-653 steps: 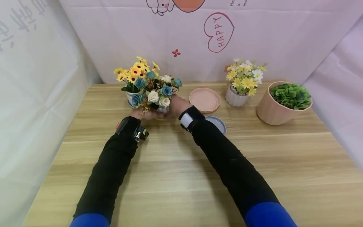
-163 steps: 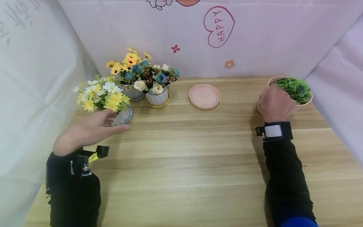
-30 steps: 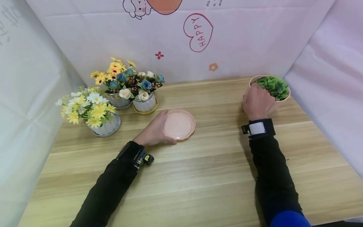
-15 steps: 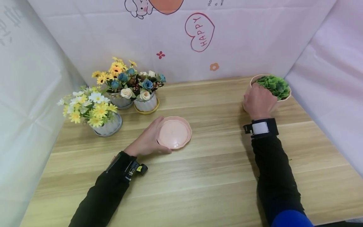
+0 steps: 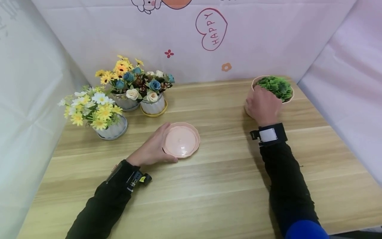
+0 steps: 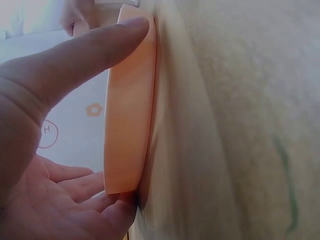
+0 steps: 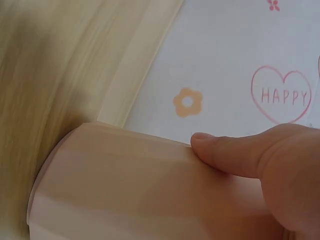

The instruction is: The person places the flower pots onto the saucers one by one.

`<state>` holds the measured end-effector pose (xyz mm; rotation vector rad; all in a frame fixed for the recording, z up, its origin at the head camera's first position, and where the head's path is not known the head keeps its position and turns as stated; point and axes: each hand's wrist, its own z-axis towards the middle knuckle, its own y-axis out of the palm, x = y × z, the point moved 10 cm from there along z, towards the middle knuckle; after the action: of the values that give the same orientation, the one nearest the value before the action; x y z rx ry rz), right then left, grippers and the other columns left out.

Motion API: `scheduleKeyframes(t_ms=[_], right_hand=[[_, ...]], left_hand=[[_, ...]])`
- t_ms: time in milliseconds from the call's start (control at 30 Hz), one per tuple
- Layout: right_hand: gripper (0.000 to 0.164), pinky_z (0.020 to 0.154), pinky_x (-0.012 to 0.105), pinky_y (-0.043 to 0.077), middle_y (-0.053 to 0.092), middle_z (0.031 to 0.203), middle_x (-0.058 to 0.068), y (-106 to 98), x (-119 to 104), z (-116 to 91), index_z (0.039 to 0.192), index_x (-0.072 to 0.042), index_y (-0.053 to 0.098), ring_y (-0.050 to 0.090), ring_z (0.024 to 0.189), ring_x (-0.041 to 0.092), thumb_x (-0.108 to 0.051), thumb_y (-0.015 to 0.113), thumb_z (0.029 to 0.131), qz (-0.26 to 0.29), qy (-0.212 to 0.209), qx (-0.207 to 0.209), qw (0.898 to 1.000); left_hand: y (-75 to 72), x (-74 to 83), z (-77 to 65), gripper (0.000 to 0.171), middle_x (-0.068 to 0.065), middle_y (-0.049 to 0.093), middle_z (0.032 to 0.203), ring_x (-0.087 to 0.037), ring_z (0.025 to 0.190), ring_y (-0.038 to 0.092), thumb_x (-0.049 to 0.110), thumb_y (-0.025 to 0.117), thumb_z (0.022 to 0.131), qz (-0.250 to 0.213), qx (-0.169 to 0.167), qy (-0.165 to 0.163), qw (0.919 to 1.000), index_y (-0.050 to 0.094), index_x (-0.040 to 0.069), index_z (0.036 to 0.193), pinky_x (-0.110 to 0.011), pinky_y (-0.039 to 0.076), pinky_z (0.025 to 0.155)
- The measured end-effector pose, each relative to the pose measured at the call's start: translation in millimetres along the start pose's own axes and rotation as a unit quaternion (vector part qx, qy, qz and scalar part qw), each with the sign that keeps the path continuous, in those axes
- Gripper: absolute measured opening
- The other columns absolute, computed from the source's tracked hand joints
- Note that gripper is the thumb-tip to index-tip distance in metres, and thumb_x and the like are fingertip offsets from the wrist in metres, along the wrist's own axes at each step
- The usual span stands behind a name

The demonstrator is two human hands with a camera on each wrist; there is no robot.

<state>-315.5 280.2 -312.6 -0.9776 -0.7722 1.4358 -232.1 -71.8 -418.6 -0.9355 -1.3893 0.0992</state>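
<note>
Near the middle of the wooden table, my left hand (image 5: 153, 147) holds a round pink plant saucer (image 5: 181, 141) by its left side. The left wrist view shows the thumb on the near side of the saucer's rim (image 6: 129, 110) and the other fingers at its far side. At the back right my right hand (image 5: 264, 105) grips a pink flowerpot (image 5: 250, 108) with a green leafy plant (image 5: 276, 88) in it. In the right wrist view the thumb lies along the pot's wall (image 7: 140, 185); the other fingers are hidden. Whether the pot's base touches the table is unclear.
At the back left stand three flower pots on saucers: yellow-and-white daisies (image 5: 101, 109), yellow sunflowers (image 5: 120, 71), and blue-and-white roses (image 5: 154, 87) on a yellow saucer (image 5: 164, 111). White printed cloth (image 5: 253, 36) hangs behind the table (image 5: 215, 199).
Over the last second the pink saucer came nearer with my left hand, then settled slightly left. The right hand and green plant's pot have just shifted left. Earlier, the daisy pot went from right to left.
</note>
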Motion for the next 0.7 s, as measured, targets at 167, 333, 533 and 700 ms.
scheduleKeyframes(t_ms=[167,333,533,700], right_hand=[[0.014,0.042,0.052,0.039,0.053,0.066,0.018,-0.7,-15.0,-2.4,0.083,0.001,0.056,0.059,0.058,0.044,-0.009,0.058,0.091,0.004,-0.028,0.013,0.999],[0.014,0.045,0.056,0.044,0.059,0.071,0.021,0.8,-25.9,-5.1,0.088,0.002,0.06,0.062,0.062,0.044,-0.011,0.061,0.093,0.013,-0.037,0.005,0.999],[0.018,0.052,0.062,0.053,0.066,0.078,0.024,4.9,-38.8,-8.7,0.098,0.004,0.064,0.068,0.07,0.047,-0.014,0.065,0.094,0.022,-0.053,-0.008,0.998],[0.015,0.051,0.06,0.052,0.065,0.076,0.021,6.6,-50.7,-11.9,0.095,0.001,0.064,0.067,0.069,0.044,-0.014,0.065,0.094,0.029,-0.063,-0.02,0.997]], left_hand=[[0.0,0.4,-0.1,0.139,-0.02,0.014,0.177,-0.039,0.164,0.017,0.029,0.101,0.069,-0.003,-0.001,-0.005,1.0,0.008,0.002,0.169,-0.062,0.019,0.132],[-0.3,-0.1,-0.4,0.139,-0.022,0.014,0.177,-0.041,0.163,0.017,0.029,0.1,0.069,0.0,0.0,-0.006,1.0,0.007,0.002,0.169,-0.062,0.019,0.132],[0.5,-0.5,-0.5,0.138,-0.023,0.015,0.176,-0.042,0.163,0.018,0.03,0.1,0.07,-0.005,0.004,0.0,1.0,0.008,0.001,0.168,-0.063,0.019,0.132],[1.6,0.5,-0.9,0.138,-0.023,0.014,0.176,-0.042,0.163,0.017,0.03,0.1,0.07,-0.004,0.005,0.001,1.0,0.008,0.0,0.168,-0.063,0.019,0.132]])
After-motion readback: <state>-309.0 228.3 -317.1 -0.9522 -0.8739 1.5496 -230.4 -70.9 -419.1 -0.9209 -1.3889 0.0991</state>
